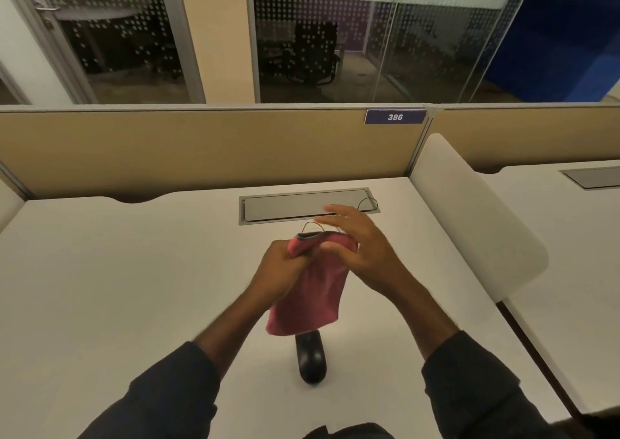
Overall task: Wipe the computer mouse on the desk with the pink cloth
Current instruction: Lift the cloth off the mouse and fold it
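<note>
Both hands meet above the desk (pixel 134 271): my left hand (pixel 278 267) grips the pink cloth (pixel 312 291) by its top edge, my right hand (pixel 355 244) pinches it, outer fingers spread. Below the hanging cloth lies the black mouse (pixel 311 358).

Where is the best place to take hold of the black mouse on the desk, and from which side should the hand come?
Probably grip the mouse across its two long sides, coming from above at the near, rounded end. Its far end lies under the hanging pink cloth, while its near end is bare on the desk.
</note>
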### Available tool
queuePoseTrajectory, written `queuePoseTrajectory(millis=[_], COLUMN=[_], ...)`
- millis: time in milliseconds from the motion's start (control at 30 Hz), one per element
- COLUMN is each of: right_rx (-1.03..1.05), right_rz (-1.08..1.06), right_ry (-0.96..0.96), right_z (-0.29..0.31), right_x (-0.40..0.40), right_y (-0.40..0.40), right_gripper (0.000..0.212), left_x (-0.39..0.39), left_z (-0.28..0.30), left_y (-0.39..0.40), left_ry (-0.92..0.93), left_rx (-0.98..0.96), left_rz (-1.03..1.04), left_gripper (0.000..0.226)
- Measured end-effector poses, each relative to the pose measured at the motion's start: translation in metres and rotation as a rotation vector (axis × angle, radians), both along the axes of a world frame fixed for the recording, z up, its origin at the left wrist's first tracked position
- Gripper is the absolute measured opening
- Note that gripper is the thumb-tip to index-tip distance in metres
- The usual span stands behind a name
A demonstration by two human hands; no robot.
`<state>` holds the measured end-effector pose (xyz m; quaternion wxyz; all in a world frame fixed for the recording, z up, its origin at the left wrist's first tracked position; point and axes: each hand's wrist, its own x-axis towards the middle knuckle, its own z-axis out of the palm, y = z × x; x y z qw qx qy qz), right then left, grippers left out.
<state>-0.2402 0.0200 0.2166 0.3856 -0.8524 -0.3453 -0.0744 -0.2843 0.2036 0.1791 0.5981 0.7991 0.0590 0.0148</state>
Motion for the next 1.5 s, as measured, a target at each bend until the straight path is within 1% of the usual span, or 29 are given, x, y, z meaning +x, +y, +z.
queuePoseTrajectory(millis=[33,100,133,167,200,233,267,300,333,400,467,533,600,633,733,800,900,1033,1100,1200,1300,1400,1500], right_rx=[0.140,0.511,0.702,0.874,1.022,1.129,1.178,1.204,1.238,1.333,1.395,1.381,1.294,1.251,1.143,1.077,0.961,0.803,0.728,0.639,0.584,0.528,0.510], right_rz=[-0.100,-0.404,-0.560,-0.663,-0.686,-0.646,-0.584,-0.501,-0.408,-0.204,-0.089,-0.106,-0.164,-0.189,-0.230,-0.262,-0.272,-0.231,-0.216,-0.200,-0.230,-0.288,-0.385], right_ry=[0.042,0.191,0.320,0.494,0.718,0.956,1.162,1.315,1.408,1.489,1.472,1.374,1.239,1.177,1.049,1.007,0.940,0.885,0.866,0.821,0.772,0.746,0.729], right_z=[-0.008,-0.032,-0.045,-0.057,-0.068,-0.077,-0.084,-0.088,-0.091,-0.089,-0.080,-0.069,-0.064,-0.062,-0.057,-0.053,-0.048,-0.041,-0.040,-0.040,-0.042,-0.047,-0.056], right_x=[-0.002,-0.013,-0.020,-0.027,-0.032,-0.037,-0.044,-0.051,-0.059,-0.072,-0.076,-0.073,-0.067,-0.065,-0.058,-0.053,-0.046,-0.037,-0.031,-0.020,-0.008,0.005,0.019], right_y=[-0.009,-0.024,-0.030,-0.035,-0.037,-0.036,-0.033,-0.027,-0.020,-0.004,0.008,0.016,0.019,0.017,0.007,-0.002,-0.016,-0.041,-0.056,-0.077,-0.098,-0.118,-0.136], right_gripper=[0.036,0.031,0.028,0.026,0.026,0.034,0.048,0.061,0.071,0.080,0.081,0.071,0.053,0.048,0.043,0.038,0.035,0.036,0.036,0.030,0.034,0.040,0.040], left_x=[0.001,0.001,0.001,0.000,0.000,0.000,0.000,0.001,0.002,0.003,0.003,0.003,0.000,-0.002,-0.008,-0.013,-0.017,-0.016,-0.013,-0.007,0.003,0.016,0.031], left_z=[0.000,0.001,0.002,0.003,0.005,0.007,0.008,0.010,0.010,0.012,0.012,0.010,0.007,0.005,-0.003,-0.008,-0.016,-0.023,-0.026,-0.030,-0.036,-0.044,-0.051], left_y=[0.002,0.006,0.009,0.011,0.012,0.011,0.011,0.009,0.007,0.004,0.001,0.001,0.004,0.006,0.015,0.022,0.032,0.039,0.036,0.028,0.016,-0.001,-0.020], left_ry=[0.029,0.067,0.074,0.073,0.066,0.063,0.061,0.060,0.058,0.054,0.046,0.036,0.025,0.018,0.008,0.021,0.057,0.096,0.111,0.101,0.105,0.119,0.121], left_rx=[-0.065,-0.212,-0.306,-0.405,-0.496,-0.575,-0.642,-0.701,-0.749,-0.828,-0.900,-0.965,-0.992,-0.996,-1.021,-1.013,-0.928,-0.698,-0.619,-0.502,-0.403,-0.312,-0.268], left_rz=[0.033,0.087,0.109,0.127,0.142,0.160,0.183,0.210,0.231,0.258,0.286,0.314,0.322,0.317,0.281,0.235,0.160,0.035,0.006,-0.024,-0.015,-0.001,0.016], left_gripper=[0.007,0.014,0.019,0.024,0.029,0.033,0.036,0.038,0.038,0.038,0.039,0.041,0.042,0.042,0.039,0.030,0.026,0.037,0.038,0.026,0.012,0.011,0.009])
